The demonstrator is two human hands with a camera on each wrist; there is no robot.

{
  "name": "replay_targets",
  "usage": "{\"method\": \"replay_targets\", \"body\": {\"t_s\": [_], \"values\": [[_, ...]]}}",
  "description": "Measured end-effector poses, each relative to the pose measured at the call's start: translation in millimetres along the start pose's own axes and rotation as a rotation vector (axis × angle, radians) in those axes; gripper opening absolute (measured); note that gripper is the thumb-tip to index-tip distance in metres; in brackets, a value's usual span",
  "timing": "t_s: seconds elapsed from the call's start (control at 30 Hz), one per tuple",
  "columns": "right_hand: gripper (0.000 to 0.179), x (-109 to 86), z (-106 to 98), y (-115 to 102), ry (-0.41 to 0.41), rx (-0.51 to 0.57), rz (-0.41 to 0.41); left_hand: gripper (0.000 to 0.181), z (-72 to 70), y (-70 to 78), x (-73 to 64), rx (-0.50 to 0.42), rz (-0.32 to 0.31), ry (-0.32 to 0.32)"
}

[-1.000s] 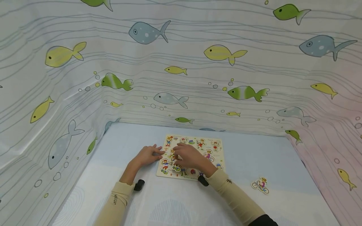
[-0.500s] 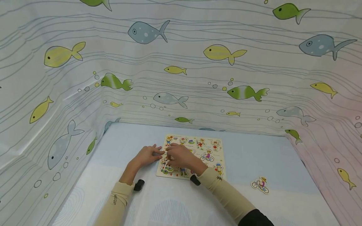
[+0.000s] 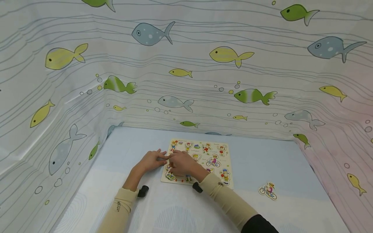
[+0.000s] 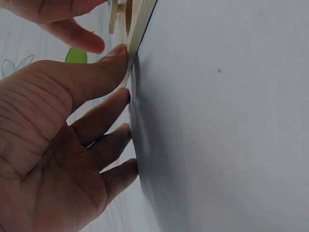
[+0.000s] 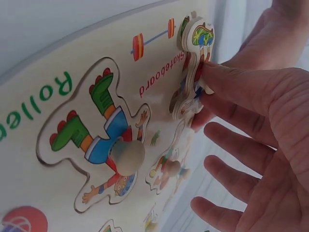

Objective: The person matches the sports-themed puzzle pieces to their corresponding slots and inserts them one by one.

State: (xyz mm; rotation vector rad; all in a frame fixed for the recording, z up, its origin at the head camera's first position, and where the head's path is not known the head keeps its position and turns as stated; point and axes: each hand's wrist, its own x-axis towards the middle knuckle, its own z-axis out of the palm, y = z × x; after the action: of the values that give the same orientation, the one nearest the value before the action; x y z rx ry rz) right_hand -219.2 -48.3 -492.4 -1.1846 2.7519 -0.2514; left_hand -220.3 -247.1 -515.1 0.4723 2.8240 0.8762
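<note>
A wooden peg puzzle board (image 3: 229, 165) with printed sports figures lies on the table. My right hand (image 3: 183, 163) pinches a skateboarder puzzle piece (image 5: 202, 41) between thumb and index finger, over its printed recess at the board's near left corner. In the right wrist view the piece stands proud of the board, and the other fingers spread apart. My left hand (image 3: 152, 160) rests at the board's left edge. In the left wrist view its thumb (image 4: 113, 60) touches that edge, and the fingertips (image 4: 128, 166) lie on the table. A roller skater piece (image 5: 104, 150) with a round knob sits in its slot.
A loose cyclist puzzle piece (image 3: 268, 191) lies on the table (image 3: 276, 161) to the right of the board. Fish-patterned sheeting (image 3: 204, 94) rises behind the table and along both sides. A dark wrist camera (image 3: 197, 187) sits under my right wrist.
My right hand has moved left across the board with the skateboarder piece, then lowered it at the near left corner. My left hand has stayed at the edge.
</note>
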Motion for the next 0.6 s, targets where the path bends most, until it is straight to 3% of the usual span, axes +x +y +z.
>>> {"method": "replay_targets", "body": {"t_s": [0.23, 0.6], "values": [[0.014, 4.3, 5.6, -0.9, -0.023, -0.007, 0.004, 0.030, 0.1, 0.0, -1.6, -0.014, 0.025, 0.012], [0.019, 3.4, 9.1, -1.7, 0.016, -0.021, 0.005, 0.030, 1.1, -2.0, 0.1, -0.012, 0.023, 0.011]]}}
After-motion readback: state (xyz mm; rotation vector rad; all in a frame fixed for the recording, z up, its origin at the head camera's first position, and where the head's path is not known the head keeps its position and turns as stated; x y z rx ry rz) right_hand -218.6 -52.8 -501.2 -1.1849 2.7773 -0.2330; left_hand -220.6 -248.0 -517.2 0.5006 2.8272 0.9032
